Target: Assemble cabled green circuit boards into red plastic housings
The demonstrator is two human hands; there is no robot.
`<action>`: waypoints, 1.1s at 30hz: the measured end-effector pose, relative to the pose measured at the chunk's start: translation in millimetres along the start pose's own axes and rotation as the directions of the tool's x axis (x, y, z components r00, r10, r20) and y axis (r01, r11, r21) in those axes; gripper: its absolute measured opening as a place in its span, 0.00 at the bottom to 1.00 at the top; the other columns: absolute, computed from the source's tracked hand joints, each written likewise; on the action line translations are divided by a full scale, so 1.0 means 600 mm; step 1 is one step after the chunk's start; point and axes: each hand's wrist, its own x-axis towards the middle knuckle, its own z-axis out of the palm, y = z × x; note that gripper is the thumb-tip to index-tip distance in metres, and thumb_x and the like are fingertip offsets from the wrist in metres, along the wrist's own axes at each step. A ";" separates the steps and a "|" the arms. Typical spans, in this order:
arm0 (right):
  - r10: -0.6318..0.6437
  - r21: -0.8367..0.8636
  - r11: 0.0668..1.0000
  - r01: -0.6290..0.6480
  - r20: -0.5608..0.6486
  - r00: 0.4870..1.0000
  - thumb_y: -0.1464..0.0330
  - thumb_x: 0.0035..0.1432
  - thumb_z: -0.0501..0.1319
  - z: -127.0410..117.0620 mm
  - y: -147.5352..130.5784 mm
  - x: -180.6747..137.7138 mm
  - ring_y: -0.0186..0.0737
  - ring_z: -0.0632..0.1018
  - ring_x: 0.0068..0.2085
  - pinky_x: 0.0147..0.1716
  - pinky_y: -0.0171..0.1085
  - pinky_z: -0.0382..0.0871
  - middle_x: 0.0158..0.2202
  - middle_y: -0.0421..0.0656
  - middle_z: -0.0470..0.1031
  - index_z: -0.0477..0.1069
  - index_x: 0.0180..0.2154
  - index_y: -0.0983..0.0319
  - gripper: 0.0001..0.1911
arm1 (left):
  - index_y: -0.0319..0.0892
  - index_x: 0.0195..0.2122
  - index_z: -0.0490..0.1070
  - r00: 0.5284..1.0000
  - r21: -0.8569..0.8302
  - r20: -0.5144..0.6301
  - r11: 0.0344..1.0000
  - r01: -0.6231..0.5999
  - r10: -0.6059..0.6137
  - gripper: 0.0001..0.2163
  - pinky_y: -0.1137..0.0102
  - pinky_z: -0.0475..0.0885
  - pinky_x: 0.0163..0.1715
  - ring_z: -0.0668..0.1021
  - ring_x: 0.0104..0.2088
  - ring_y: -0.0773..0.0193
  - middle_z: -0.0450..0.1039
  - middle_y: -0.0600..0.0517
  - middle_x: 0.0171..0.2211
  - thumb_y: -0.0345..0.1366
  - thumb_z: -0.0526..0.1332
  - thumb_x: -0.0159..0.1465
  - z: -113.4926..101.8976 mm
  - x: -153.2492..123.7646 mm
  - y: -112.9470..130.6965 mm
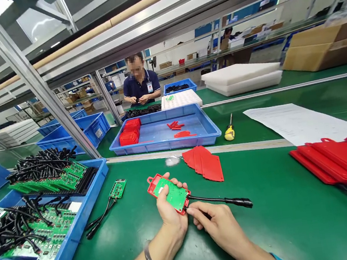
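My left hand (pixel 172 210) is wrapped around a red plastic case (pixel 151 187) with a green circuit board (pixel 176 195) lying in it. From the case's lower right end a black cable (pixel 223 200) with a thick plug sticks out to the right. At the case's near corner, my right hand (pixel 214 219) pinches a second black cable (pixel 185 208), mostly hidden by the fingers. Beyond the hands lie several flat red covers (pixel 203 164), fanned out. A loose circuit board with cables (pixel 117 189) rests to the left.
A blue bin (pixel 97 176) at left holds several boards with black cables. Behind the covers, a blue tray (pixel 165 145) contains red parts. A yellow screwdriver (pixel 229 132) and paper sheets (pixel 302 121) lie farther right. Red cases (pixel 344 159) are stacked at right. A co-worker (pixel 141 85) sits opposite.
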 end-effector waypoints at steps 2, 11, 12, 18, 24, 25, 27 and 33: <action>0.068 0.081 0.994 -0.070 0.031 0.997 0.56 0.62 0.51 0.007 0.001 -0.003 0.34 0.71 0.20 0.22 0.31 0.62 0.17 0.38 0.68 0.66 0.22 0.61 0.21 | 0.40 0.42 0.69 1.000 0.012 -0.002 1.000 -0.014 0.014 0.12 0.63 0.69 0.39 0.74 0.30 0.64 0.69 0.51 0.29 0.33 0.56 0.57 0.004 -0.003 0.004; 0.289 0.504 0.785 -0.362 0.220 0.932 0.48 0.52 0.57 0.018 -0.005 -0.001 0.27 0.62 0.12 0.13 0.27 0.50 0.13 0.34 0.63 0.68 0.25 0.64 0.24 | 0.44 0.44 0.69 0.979 0.069 0.160 0.988 -0.139 0.126 0.12 0.56 0.67 0.47 0.75 0.31 0.64 0.71 0.51 0.30 0.34 0.54 0.59 0.012 -0.014 0.008; 0.278 0.504 0.785 -0.360 0.233 0.932 0.47 0.52 0.57 0.017 -0.003 0.001 0.26 0.62 0.12 0.13 0.27 0.50 0.13 0.34 0.63 0.68 0.24 0.64 0.25 | 0.44 0.43 0.69 0.976 0.075 0.172 0.986 -0.148 0.133 0.11 0.56 0.67 0.48 0.75 0.31 0.63 0.71 0.51 0.30 0.34 0.54 0.60 0.012 -0.015 0.008; 0.278 0.426 0.845 -0.323 0.166 0.946 0.48 0.54 0.55 0.025 0.006 0.001 0.30 0.68 0.14 0.13 0.28 0.53 0.14 0.38 0.67 0.66 0.23 0.63 0.24 | 0.43 0.44 0.68 0.943 0.166 0.269 0.955 -0.246 0.197 0.11 0.54 0.66 0.49 0.75 0.33 0.62 0.71 0.50 0.32 0.35 0.53 0.61 0.004 -0.023 0.008; -0.143 -0.195 0.970 0.144 0.022 0.990 0.60 0.65 0.48 -0.005 -0.002 -0.009 0.38 0.75 0.25 0.25 0.34 0.64 0.24 0.42 0.75 0.70 0.27 0.61 0.20 | 0.42 0.43 0.67 0.969 0.188 0.233 0.974 -0.124 0.079 0.11 0.60 0.69 0.40 0.74 0.30 0.64 0.70 0.50 0.31 0.33 0.54 0.60 -0.003 -0.006 0.010; -0.281 -0.327 0.908 0.262 -0.011 0.960 0.63 0.66 0.48 -0.015 -0.004 -0.008 0.38 0.75 0.27 0.28 0.35 0.64 0.26 0.43 0.75 0.71 0.29 0.61 0.18 | 0.42 0.43 0.67 0.976 0.165 0.212 0.982 -0.093 0.057 0.10 0.62 0.69 0.39 0.73 0.29 0.64 0.69 0.51 0.30 0.33 0.54 0.60 -0.003 -0.001 0.012; -0.465 -0.517 0.776 0.362 -0.081 0.881 0.65 0.66 0.49 -0.032 -0.007 -0.003 0.39 0.74 0.31 0.31 0.36 0.64 0.29 0.44 0.74 0.71 0.33 0.62 0.15 | 0.42 0.42 0.67 0.979 0.128 0.200 0.990 -0.065 0.039 0.10 0.63 0.69 0.37 0.73 0.28 0.65 0.69 0.51 0.29 0.33 0.55 0.59 -0.002 0.006 0.017; -0.465 -0.740 0.612 0.277 -0.054 0.884 0.64 0.68 0.43 -0.031 0.004 0.010 0.39 0.70 0.30 0.28 0.36 0.60 0.28 0.44 0.68 0.71 0.32 0.62 0.21 | 0.43 0.41 0.67 0.978 0.146 0.208 0.987 -0.061 0.030 0.10 0.63 0.68 0.37 0.72 0.28 0.65 0.69 0.52 0.29 0.34 0.57 0.58 -0.002 0.002 0.019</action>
